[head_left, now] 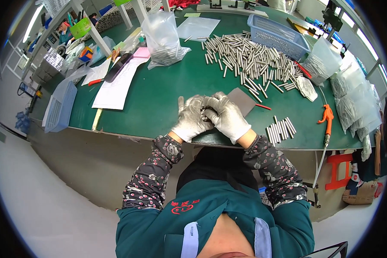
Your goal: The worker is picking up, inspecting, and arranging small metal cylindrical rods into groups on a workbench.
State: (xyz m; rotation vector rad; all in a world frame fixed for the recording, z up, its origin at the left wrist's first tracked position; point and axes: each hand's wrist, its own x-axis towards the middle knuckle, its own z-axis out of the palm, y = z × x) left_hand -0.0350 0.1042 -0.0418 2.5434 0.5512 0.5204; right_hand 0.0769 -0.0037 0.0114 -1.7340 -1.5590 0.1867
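In white-grey gloves, my left hand [191, 116] and my right hand [227, 115] meet at the table's near edge. Both are closed round a small bunch of metal pins [204, 113], whose ends show between the fingers. Partly under my right hand lies a grey-brown flat sheet [242, 101], with a thin red stick [263, 106] beside it. To the right, a short row of loose metal pins [281, 130] rests on the green table. Farther back spreads a large heap of the same pins [249, 58].
A blue plastic basket [279, 36] stands behind the heap. At right are an orange air gun [327, 116] with its hose and filled clear bags [352, 96]. Papers [122, 84], a dark phone-like object [118, 68] and a plastic bag [162, 38] lie left; another blue basket [61, 107] hangs there.
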